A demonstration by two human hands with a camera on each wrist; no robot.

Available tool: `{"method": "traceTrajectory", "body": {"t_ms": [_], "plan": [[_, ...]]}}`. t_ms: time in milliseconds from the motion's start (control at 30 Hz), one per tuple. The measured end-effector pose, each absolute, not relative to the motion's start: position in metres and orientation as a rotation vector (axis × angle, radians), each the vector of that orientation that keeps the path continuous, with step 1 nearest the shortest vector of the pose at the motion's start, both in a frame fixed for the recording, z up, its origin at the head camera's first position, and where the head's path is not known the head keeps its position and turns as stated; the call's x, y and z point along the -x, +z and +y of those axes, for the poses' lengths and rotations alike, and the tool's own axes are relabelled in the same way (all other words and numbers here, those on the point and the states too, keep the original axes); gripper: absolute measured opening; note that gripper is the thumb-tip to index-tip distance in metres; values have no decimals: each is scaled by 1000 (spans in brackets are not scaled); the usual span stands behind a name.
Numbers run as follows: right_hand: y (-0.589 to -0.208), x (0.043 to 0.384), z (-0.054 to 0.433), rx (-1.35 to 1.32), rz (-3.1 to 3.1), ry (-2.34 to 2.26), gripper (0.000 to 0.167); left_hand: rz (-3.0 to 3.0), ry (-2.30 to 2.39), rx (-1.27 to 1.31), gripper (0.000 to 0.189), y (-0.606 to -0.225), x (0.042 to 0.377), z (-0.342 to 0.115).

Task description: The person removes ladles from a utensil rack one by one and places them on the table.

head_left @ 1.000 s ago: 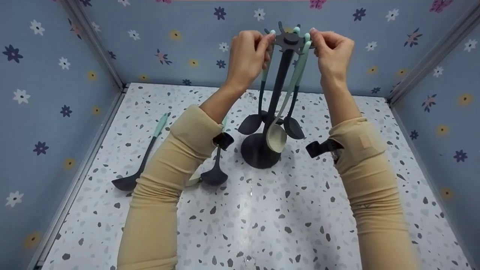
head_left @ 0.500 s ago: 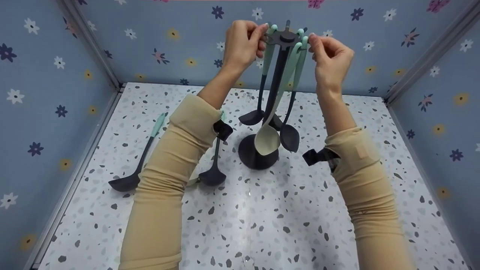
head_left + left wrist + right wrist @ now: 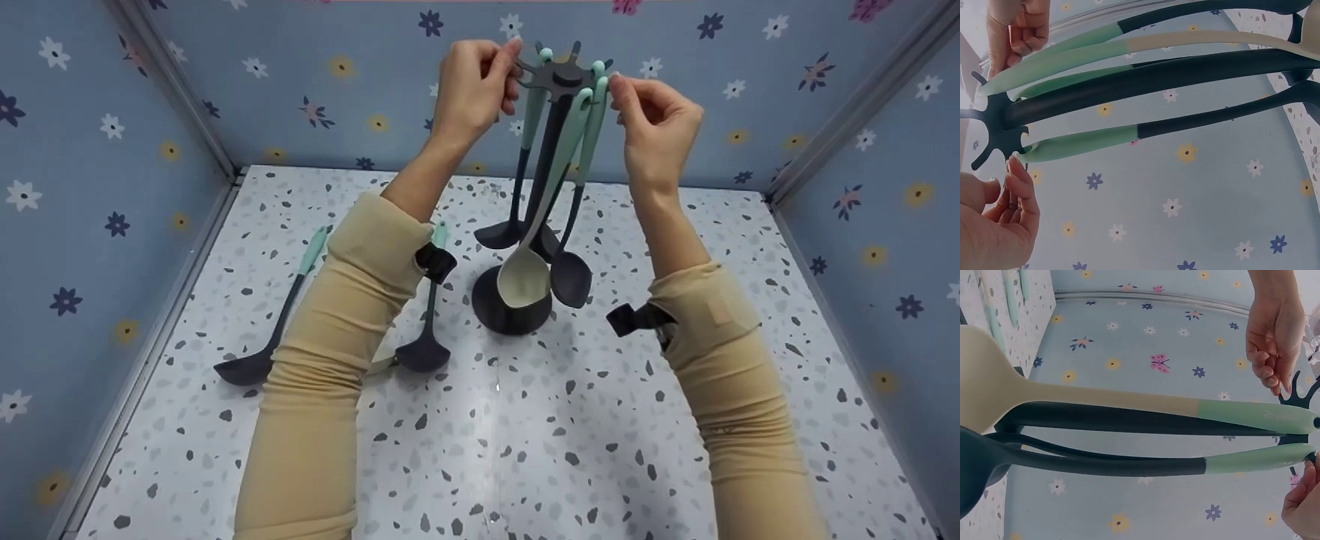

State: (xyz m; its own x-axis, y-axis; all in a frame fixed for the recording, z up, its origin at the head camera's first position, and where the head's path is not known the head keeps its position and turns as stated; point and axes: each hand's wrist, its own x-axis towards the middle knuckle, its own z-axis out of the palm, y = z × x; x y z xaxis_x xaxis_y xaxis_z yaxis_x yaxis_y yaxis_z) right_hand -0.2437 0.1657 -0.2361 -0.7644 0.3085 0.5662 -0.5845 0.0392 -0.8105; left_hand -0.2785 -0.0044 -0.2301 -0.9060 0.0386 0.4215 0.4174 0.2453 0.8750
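Observation:
A dark utensil holder stands on the tabletop, its hooked top level with both hands. My left hand pinches a hook at the top's left side. On the opposite side, my right hand pinches a hook beside a mint handle. From the hooks hang a cream spoon in front, a dark spoon to its right and a dark utensil at the left. Another dark utensil behind them is mostly hidden. Both hands also show around the hooks in the wrist views.
A dark ladle with a mint handle lies left of the base, overlapping a partly hidden cream utensil. Farther left lies another dark ladle. Flowered panels enclose the speckled tabletop at the back and sides.
The holder's top has turned, carrying the hanging cream spoon leftward across the front and the dark spoon after it. Both hands have shifted slightly left; the left hand also rose.

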Motion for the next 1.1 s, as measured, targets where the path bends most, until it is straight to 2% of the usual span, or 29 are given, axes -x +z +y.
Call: {"method": "traceTrajectory", "body": {"t_ms": [433, 567, 967, 1100], "plan": [[-245, 241, 171, -401, -1763, 1660, 11, -2311, -1567, 462, 39, -231, 254, 4], [-260, 250, 179, -422, -1784, 1621, 14, -2310, -1550, 489, 36, -232, 253, 7], [-278, 227, 181, -435, -1948, 1607, 15, -2229, -1545, 504, 28, -239, 255, 11], [-289, 226, 185, -427, -2020, 1606, 21, -2232, -1570, 484, 27, -238, 255, 13]]}}
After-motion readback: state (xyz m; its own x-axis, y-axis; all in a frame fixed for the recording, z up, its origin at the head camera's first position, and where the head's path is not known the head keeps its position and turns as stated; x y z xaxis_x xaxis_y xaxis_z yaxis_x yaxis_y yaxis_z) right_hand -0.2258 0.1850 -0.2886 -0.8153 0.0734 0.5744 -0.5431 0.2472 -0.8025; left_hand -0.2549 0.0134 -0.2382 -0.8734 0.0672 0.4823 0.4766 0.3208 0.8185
